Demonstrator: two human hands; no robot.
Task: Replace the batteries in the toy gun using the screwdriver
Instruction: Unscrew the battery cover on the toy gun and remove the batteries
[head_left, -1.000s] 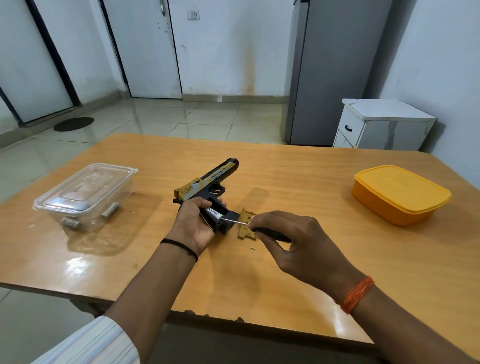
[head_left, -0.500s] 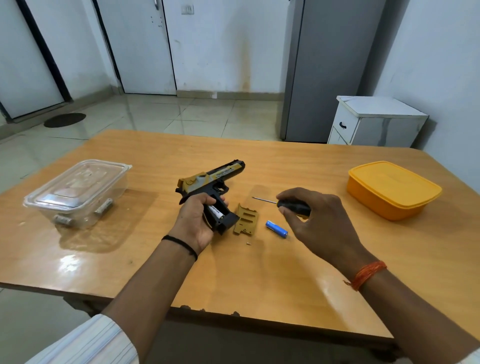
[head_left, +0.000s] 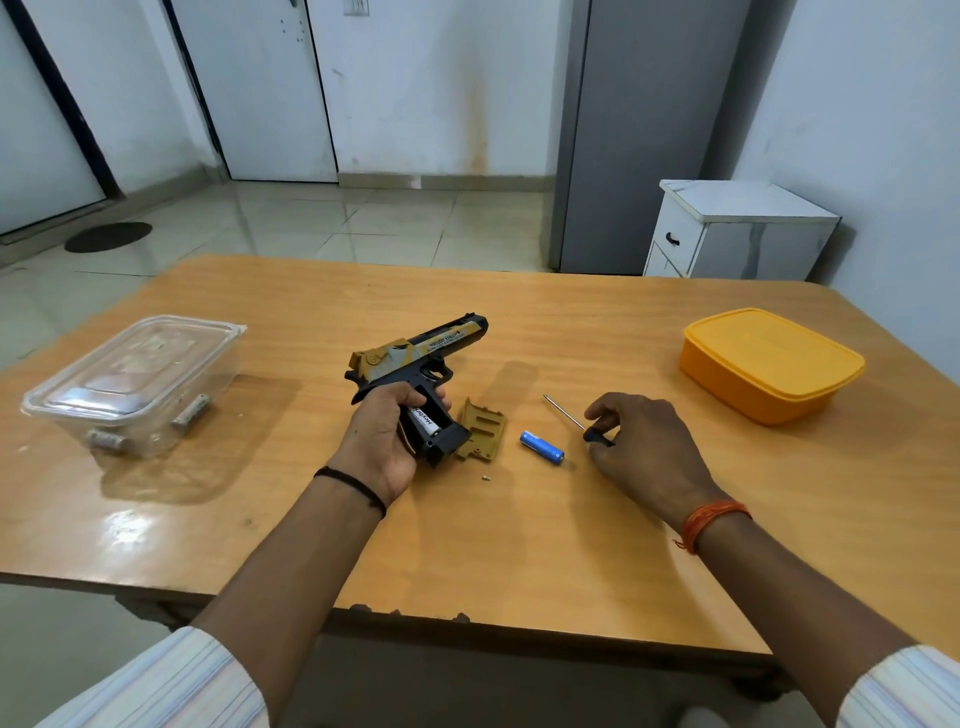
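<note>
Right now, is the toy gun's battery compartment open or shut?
Open: the tan cover lies on the table beside the toy gun, and a white battery shows inside the grip.

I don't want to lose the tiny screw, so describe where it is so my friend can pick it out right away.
On the wooden table, look just in front of the toy gun that the left hand holds. The screw lies loose on the bare wood, below the tan battery cover and left of the blue battery. It is a pale speck, far the smallest thing there.
</note>
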